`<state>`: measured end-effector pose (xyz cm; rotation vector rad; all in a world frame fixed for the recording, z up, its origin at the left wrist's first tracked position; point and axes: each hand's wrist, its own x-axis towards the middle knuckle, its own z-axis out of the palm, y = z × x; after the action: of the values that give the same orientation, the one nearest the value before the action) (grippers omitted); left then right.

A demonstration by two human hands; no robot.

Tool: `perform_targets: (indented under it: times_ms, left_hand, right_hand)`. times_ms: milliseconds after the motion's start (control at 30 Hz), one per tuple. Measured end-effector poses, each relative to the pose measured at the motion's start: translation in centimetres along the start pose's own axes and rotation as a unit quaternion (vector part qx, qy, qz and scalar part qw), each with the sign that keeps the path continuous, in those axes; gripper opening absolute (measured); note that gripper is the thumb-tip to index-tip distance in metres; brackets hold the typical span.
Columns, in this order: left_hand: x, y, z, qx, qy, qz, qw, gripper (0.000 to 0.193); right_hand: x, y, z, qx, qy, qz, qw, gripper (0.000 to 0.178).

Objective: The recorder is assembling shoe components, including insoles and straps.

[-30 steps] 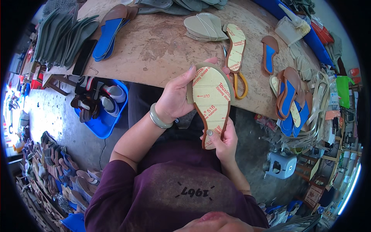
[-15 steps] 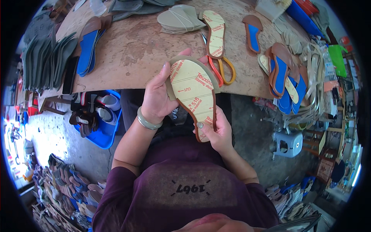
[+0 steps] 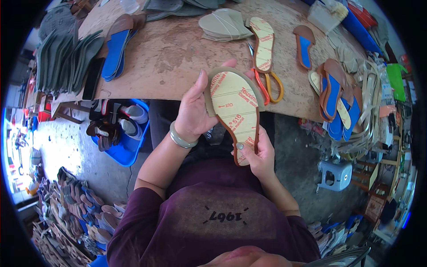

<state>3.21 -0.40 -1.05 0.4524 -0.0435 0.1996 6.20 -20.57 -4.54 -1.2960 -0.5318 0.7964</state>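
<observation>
Between both hands is a shoe insole [image 3: 235, 109], its cream, red-printed underside facing up and a brown rim round it. A beige half-oval sheet [image 3: 209, 107] lies under its wide front part and sticks out past the edge. My left hand [image 3: 192, 104] grips the front part, thumb at the left edge and fingers mostly hidden beneath. At the narrow heel end, my right hand [image 3: 260, 156] pinches the insole with the thumb on top. Just past it on the table, scissors [image 3: 281, 91] with red and yellow handles lie partly under another cream insole [image 3: 263, 46].
A tied stack of beige half-ovals [image 3: 222, 26] sits on the table [image 3: 160, 58]. Blue-and-brown insoles [image 3: 116, 53] lie left, more [image 3: 331, 89] at the right edge. Grey sole pieces [image 3: 66, 62] stand far left. Below are a blue basin [image 3: 122, 153] of shoes and a grey stool [image 3: 336, 175].
The view has shifted, so the table and the hands appear farther right. Both hands keep the same hold on the insole and beige sheet.
</observation>
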Motion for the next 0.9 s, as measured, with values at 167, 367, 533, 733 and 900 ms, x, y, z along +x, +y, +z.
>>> perform_targets:
  times_ms: [167,367,533,733,900]
  left_hand:
    - [-0.1,0.1,-0.1,-0.033,-0.032,-0.018,0.999,0.077]
    - [-0.4,0.2,-0.1,-0.010,-0.029,-0.021,0.999,0.074]
    - [-0.2,0.5,0.7,0.073,-0.003,-0.018,0.997,0.064]
    - [-0.1,0.7,0.1,0.064,0.014,-0.038,0.997,0.059]
    - [-0.4,1.3,-0.5,0.058,0.028,0.010,0.998,0.054]
  right_hand:
    - [0.0,-0.1,0.1,-0.009,0.008,0.001,1.000,0.051]
    - [0.1,-0.2,0.1,-0.008,0.008,0.002,1.000,0.051]
    - [0.1,-0.4,0.0,-0.011,0.015,0.008,1.000,0.050]
    - [0.1,-0.2,-0.6,-0.020,-0.045,0.007,0.999,0.047]
    - [2.3,-1.2,-1.3,0.205,-0.247,0.043,0.946,0.076]
